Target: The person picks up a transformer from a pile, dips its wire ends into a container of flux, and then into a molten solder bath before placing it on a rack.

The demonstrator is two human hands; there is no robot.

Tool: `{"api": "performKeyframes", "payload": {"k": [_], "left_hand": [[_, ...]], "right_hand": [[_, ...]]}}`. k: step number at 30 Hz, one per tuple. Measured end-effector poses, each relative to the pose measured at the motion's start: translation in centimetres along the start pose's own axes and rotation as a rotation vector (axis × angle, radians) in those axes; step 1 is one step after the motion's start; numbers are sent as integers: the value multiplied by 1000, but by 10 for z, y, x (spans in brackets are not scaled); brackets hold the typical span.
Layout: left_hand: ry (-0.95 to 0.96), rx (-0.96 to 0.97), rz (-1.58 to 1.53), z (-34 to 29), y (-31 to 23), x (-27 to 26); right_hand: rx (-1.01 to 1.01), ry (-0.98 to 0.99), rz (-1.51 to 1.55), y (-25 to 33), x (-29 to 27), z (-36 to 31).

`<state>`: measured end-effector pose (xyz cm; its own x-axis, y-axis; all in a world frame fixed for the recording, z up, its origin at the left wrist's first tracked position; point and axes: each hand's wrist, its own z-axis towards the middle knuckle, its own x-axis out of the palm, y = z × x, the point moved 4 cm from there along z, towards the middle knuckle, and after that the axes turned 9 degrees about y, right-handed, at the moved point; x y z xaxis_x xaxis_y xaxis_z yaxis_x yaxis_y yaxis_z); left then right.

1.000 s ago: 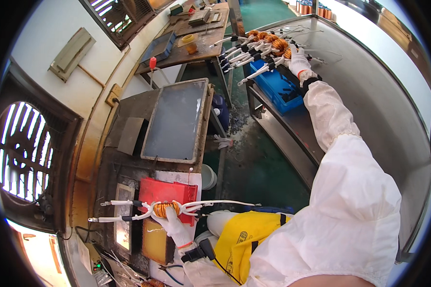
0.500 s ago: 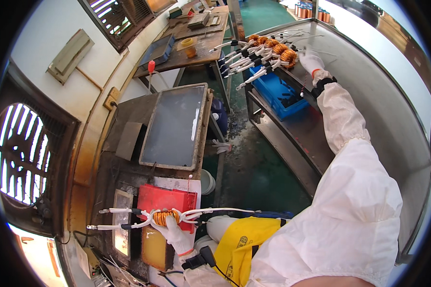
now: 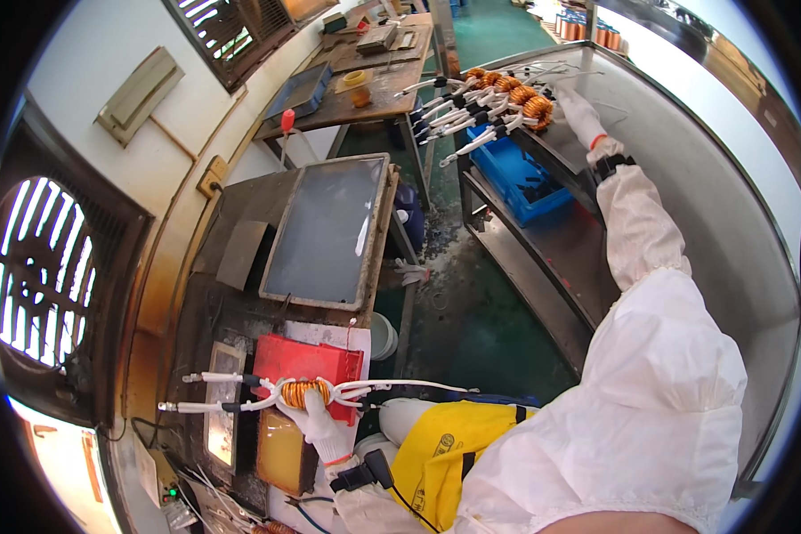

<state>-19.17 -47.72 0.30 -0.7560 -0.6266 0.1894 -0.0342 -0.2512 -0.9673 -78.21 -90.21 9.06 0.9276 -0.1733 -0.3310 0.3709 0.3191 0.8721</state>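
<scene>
In my gloved left hand point(image 3: 323, 433) is a copper-wound ring coil point(image 3: 303, 392), held level over a red block point(image 3: 307, 360) and a pan of amber material point(image 3: 280, 452). Its white-sleeved leads, some with black sleeves, stick out to both sides. My gloved right hand point(image 3: 580, 117) reaches far forward over the steel table point(image 3: 685, 205), beside a row of similar copper coils point(image 3: 536, 109). The fingertips lie among white leads behind the coils; whether they grip one is unclear.
A blue bin point(image 3: 525, 182) with dark pieces stands below the coil row. On the left bench are a grey-surfaced framed tray point(image 3: 320, 236) and a lit rectangular pan point(image 3: 224, 409). A white bucket point(image 3: 383, 338) stands beside it; a wooden table point(image 3: 378, 98) lies beyond.
My right hand has shifted slightly along the far side of the coil row, and its fingers now reach farther in. My left hand keeps the coil over the bench.
</scene>
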Motion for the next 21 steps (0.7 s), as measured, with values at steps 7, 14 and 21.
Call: {"api": "performKeyframes", "payload": {"k": [7,14,21], "left_hand": [[94,-29,-64,-6,-8,16],[15,-129,150,-2,-7,12],[28,-159,249,-1,-7,7]], "right_hand": [[-129,-31,-1109,22,65,-112],[-13,69,-1490,43,86,-159],[-321,676,-123,156,215,-208]]}}
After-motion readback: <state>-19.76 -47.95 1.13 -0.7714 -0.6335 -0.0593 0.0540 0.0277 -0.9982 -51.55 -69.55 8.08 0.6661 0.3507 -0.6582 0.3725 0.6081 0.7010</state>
